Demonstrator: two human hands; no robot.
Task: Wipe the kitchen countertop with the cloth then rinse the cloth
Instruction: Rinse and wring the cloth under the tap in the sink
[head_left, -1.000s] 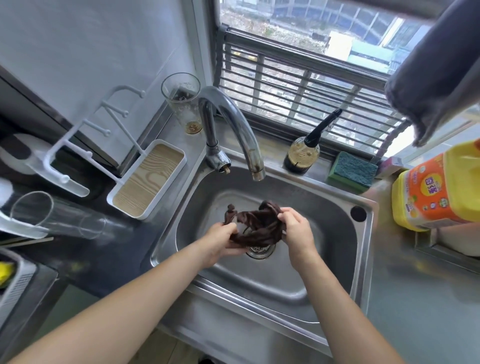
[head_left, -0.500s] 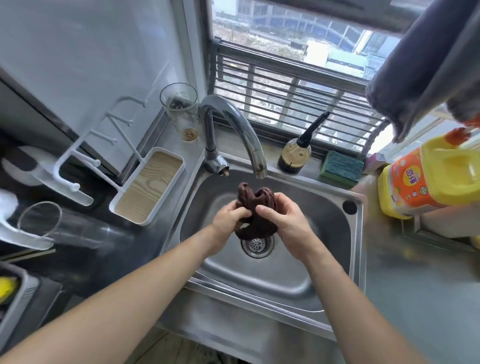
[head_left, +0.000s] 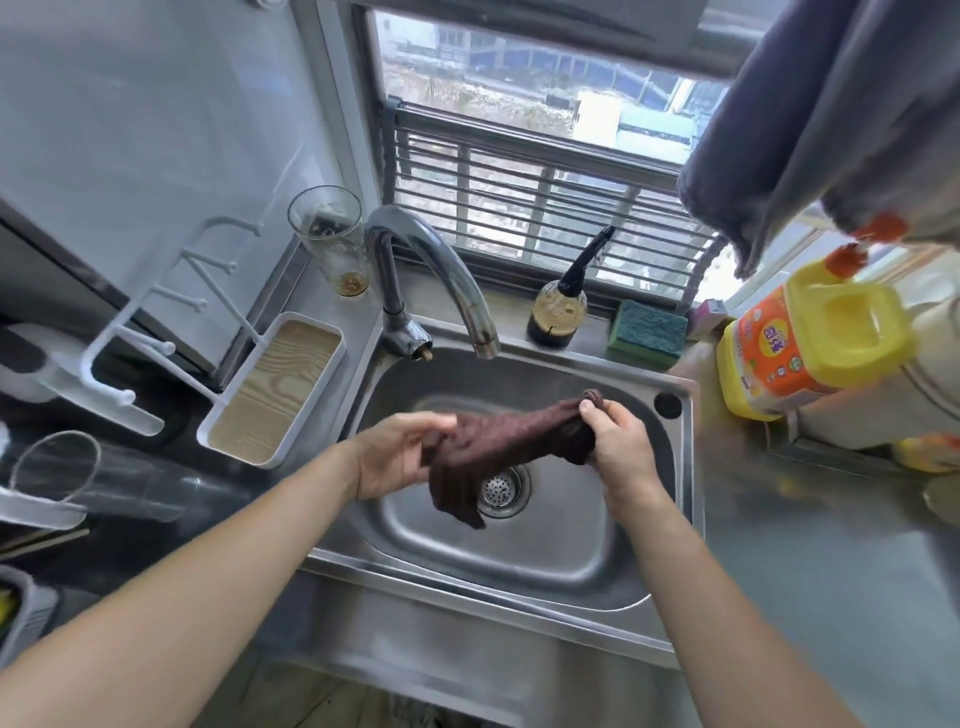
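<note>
Your steel countertop (head_left: 810, 571) carries the sink (head_left: 519, 592); behind it stand a glass (head_left: 328, 239), dark bottle (head_left: 557, 312) and green sponge (head_left: 647, 329).

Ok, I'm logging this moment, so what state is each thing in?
Cloth: stretched between both hands above the sink.
Left hand: holding one end.
Right hand: gripping the other end.
Tap: no water seen.
Glass: upright, brown dregs.
Drain: partly covered by cloth.
</note>
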